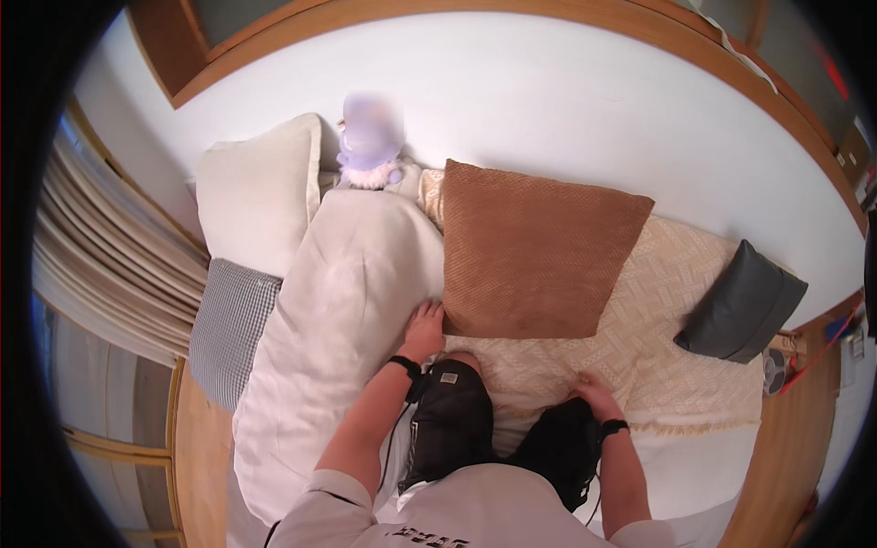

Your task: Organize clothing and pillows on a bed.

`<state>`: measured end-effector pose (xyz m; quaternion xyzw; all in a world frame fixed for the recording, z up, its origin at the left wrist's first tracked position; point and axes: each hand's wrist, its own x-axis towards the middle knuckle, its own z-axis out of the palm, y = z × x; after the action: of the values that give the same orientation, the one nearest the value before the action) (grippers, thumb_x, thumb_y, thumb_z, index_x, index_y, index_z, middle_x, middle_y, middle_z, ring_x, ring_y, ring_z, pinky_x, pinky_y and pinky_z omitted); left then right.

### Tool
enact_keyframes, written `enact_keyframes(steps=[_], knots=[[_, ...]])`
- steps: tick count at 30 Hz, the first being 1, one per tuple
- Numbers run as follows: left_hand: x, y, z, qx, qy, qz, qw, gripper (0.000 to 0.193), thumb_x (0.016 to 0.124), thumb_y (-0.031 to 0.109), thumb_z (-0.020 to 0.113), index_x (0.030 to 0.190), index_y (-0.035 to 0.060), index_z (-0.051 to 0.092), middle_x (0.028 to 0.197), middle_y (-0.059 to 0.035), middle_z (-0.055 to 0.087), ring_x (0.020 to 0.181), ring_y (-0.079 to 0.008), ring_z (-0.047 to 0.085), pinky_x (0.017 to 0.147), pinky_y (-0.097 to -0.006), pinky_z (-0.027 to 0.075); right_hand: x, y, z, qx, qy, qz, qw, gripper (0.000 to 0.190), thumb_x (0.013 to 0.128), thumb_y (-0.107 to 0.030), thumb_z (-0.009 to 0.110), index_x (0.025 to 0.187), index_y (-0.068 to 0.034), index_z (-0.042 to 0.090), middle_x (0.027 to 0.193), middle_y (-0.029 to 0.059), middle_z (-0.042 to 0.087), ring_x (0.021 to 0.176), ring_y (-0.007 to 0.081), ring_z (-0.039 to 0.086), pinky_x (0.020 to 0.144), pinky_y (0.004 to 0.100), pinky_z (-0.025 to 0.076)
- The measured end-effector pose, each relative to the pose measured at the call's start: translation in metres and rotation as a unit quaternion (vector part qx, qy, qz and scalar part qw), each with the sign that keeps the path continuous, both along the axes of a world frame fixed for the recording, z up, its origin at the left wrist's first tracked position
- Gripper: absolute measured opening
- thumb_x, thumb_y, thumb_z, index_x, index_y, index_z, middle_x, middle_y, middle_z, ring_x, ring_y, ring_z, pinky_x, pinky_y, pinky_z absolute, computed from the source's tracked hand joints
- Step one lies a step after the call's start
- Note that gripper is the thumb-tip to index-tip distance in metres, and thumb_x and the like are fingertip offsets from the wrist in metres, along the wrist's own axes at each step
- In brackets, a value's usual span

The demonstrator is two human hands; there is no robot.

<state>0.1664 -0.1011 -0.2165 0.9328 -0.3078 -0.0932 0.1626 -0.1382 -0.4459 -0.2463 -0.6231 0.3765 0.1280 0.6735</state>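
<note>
My left hand [426, 331] rests with its palm down where a large cream cushion [342, 308] meets the lower left corner of a brown textured pillow [541, 253]. My right hand [595, 395] lies on a beige patterned throw [658, 329] beside my right knee, its fingers partly hidden; whether they grip the cloth I cannot tell. Both wrists wear black bands. The brown pillow lies on the throw near the wall. A lilac plush toy [371, 147] sits against the wall behind the cream cushion's far end, its upper part blurred.
Left of the cream cushion are a beige pillow [257, 198] and a grey checked pillow [233, 332], near striped curtains [123, 253]. A black pillow [743, 301] lies at the throw's right end. Wooden floor [788, 438] borders the sofa, and a white wall [534, 89] stands behind.
</note>
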Motion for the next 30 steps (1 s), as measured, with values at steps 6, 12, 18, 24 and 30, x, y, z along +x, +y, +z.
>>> enact_keyframes(steps=[6, 12, 18, 24, 30], knots=[[0.05, -0.003, 0.057, 0.319, -0.17, -0.154, 0.919, 0.055, 0.091, 0.036, 0.056, 0.14, 0.0107, 0.057, 0.16, -0.0101, 0.034, 0.151, -0.0353, 0.019, 0.12, -0.0624, 0.001, -0.015, 0.0, -0.02, 0.025, -0.074, -0.024, 0.997, 0.062, 0.091, -0.018, 0.068, 0.144, 0.005, 0.045, 0.138, 0.0174, 0.055, 0.123, 0.0253, 0.055, 0.106, 0.0337, 0.042], [0.057, -0.022, 0.047, 0.557, -0.287, -0.114, 0.771, 0.052, 0.098, 0.042, 0.048, 0.139, 0.0138, 0.058, 0.154, -0.0119, 0.043, 0.149, -0.0394, 0.021, 0.12, -0.0638, -0.005, -0.015, 0.003, -0.015, -0.001, -0.068, -0.017, 0.998, 0.06, 0.09, -0.017, 0.069, 0.143, 0.002, 0.048, 0.139, 0.0172, 0.056, 0.128, 0.0263, 0.053, 0.108, 0.0345, 0.04], [0.009, -0.01, 0.009, 0.402, -0.179, -0.082, 0.894, 0.049, 0.099, 0.029, 0.043, 0.145, 0.0148, 0.051, 0.159, -0.0078, 0.034, 0.151, -0.0363, 0.018, 0.115, -0.073, 0.004, -0.013, 0.005, -0.024, -0.051, -0.06, 0.031, 0.996, 0.059, 0.089, -0.017, 0.071, 0.141, 0.001, 0.05, 0.14, 0.017, 0.056, 0.129, 0.0266, 0.053, 0.109, 0.0349, 0.039], [0.01, -0.003, -0.008, 0.286, -0.228, -0.146, 0.919, 0.047, 0.097, 0.027, 0.046, 0.141, 0.0136, 0.055, 0.158, -0.0033, 0.034, 0.151, -0.0265, 0.019, 0.114, -0.0743, 0.01, -0.009, 0.003, -0.023, -0.044, -0.027, 0.048, 0.998, 0.058, 0.09, -0.018, 0.07, 0.141, 0.002, 0.051, 0.138, 0.016, 0.057, 0.126, 0.0251, 0.054, 0.107, 0.0345, 0.041], [0.087, -0.042, 0.044, 0.229, -0.375, -0.174, 0.881, 0.039, 0.1, 0.027, 0.043, 0.129, 0.0161, 0.066, 0.144, -0.0026, 0.054, 0.146, -0.0223, 0.031, 0.124, -0.056, 0.005, -0.011, 0.006, -0.025, -0.11, -0.036, 0.065, 0.991, 0.057, 0.087, -0.02, 0.072, 0.138, 0.001, 0.055, 0.132, 0.0149, 0.062, 0.121, 0.025, 0.058, 0.105, 0.0344, 0.043]])
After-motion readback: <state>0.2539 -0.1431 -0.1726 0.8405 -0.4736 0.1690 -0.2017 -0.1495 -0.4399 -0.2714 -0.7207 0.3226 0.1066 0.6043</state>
